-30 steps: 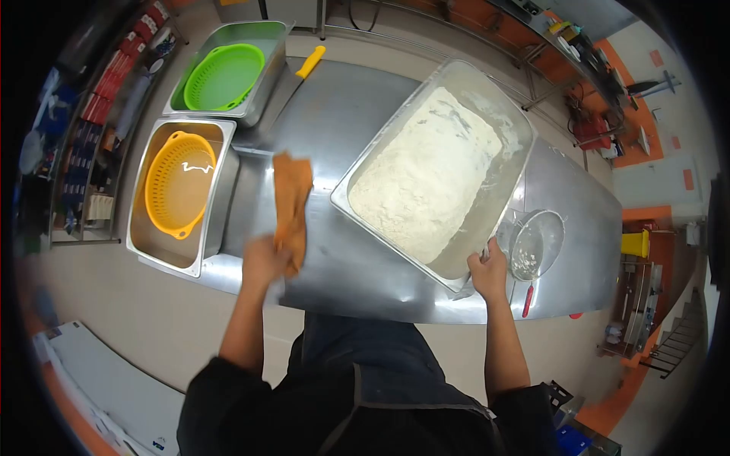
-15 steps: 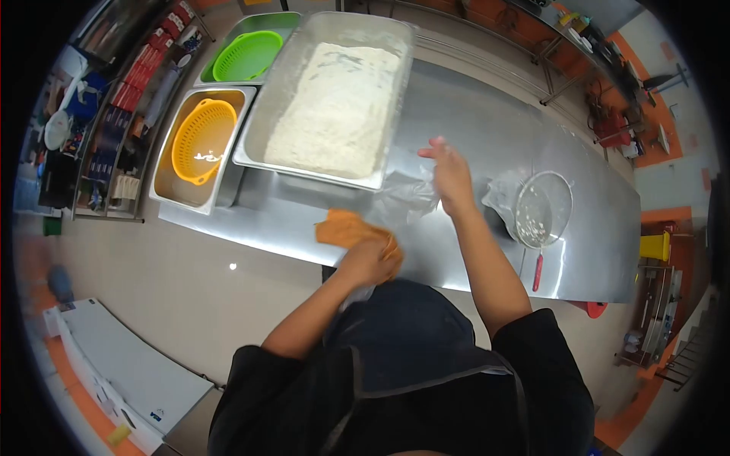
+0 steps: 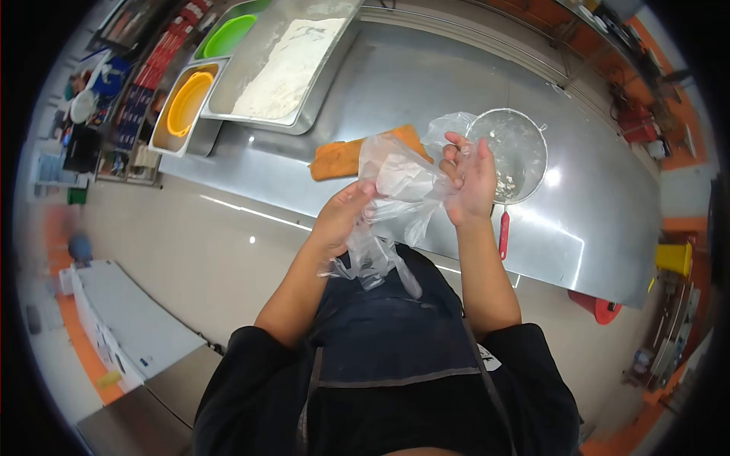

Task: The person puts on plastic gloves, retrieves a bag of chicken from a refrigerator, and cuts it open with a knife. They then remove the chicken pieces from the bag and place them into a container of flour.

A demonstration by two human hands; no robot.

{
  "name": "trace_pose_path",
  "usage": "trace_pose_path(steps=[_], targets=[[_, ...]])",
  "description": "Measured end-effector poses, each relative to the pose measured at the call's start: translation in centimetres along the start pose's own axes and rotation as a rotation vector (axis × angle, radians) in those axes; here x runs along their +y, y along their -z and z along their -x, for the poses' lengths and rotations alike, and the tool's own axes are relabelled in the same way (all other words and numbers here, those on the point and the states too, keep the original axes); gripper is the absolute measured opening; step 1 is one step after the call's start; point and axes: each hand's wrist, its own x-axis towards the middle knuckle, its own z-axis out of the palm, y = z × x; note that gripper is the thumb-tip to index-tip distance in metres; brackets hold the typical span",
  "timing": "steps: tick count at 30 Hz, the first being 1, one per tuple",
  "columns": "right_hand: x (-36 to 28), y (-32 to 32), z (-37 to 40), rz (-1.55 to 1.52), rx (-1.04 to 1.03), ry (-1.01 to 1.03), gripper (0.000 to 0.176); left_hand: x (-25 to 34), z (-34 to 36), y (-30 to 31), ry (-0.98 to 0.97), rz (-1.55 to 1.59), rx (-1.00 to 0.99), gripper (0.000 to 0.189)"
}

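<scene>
Thin clear plastic, looking like disposable gloves (image 3: 403,178), hangs between my two hands above the table's front edge. My left hand (image 3: 342,216) pinches its left side, with loose pieces dangling below. On the other side, my right hand (image 3: 473,182) has its palm turned up and its fingers curled, with the plastic gathered against the palm. An orange cloth (image 3: 338,160) lies on the steel table behind the plastic. Right of it is a round sieve (image 3: 521,156) with a red handle and white bits in its mesh, another piece of clear plastic (image 3: 443,131) beside it.
A deep steel tray (image 3: 303,121) of white powder stands at the back left of the steel table (image 3: 395,76). Left of it are steel pans with a yellow basket (image 3: 186,102) and a green basket (image 3: 228,36). A red bin (image 3: 597,306) is under the table's right end.
My left hand has let go of the orange cloth, which now lies on the table. Both hands have come together around the clear plastic. The view has shifted to the right.
</scene>
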Motion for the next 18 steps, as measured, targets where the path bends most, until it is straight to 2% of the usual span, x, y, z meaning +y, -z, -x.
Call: trace_pose_path(steps=[3,5,6,8,9,11,12,14,15,17,18], targets=[[0.5,1.6,-0.1,0.078,-0.119,-0.054,0.045,-0.9,2.0,1.0,-0.108,-0.066,0.165,0.032],[1.9,1.2,-0.4,0.334,0.043,-0.149,0.034,-0.9,4.0,1.1,-0.204,-0.103,0.293,0.031],[2.6,0.2,0.1,0.341,0.012,-0.173,0.034,-1.1,5.1,1.2,-0.273,-0.151,0.389,0.03],[4.0,-2.5,1.8,1.03,0.204,0.602,0.026,-1.6,7.0,2.2,-0.333,-0.101,0.478,0.03],[4.2,-3.6,3.3,1.027,0.163,0.596,0.026,-1.9,8.1,2.9,-0.37,-0.068,0.536,0.03],[4.4,-5.5,6.8,1.058,-0.447,0.349,0.032,-2.4,10.9,4.5,-0.434,-0.153,0.575,0.03],[5.2,-6.6,8.0,1.054,-0.476,0.345,0.032,-2.7,12.4,5.1,-0.473,-0.255,0.585,0.03],[7.3,-8.9,10.4,1.191,-1.051,-0.076,0.046,-3.0,15.4,5.9,-0.506,-0.329,0.583,0.03],[8.8,-9.7,11.4,1.193,-1.076,-0.075,0.046,-3.1,17.0,6.4,-0.523,-0.414,0.563,0.031],[12.1,-10.8,13.5,1.268,-0.955,0.468,0.049,-3.3,20.0,7.2,-0.565,-0.332,0.567,0.03],[12.9,-11.7,14.6,1.221,-0.974,0.252,0.049,-3.7,21.7,7.8,-0.59,-0.263,0.553,0.03]])
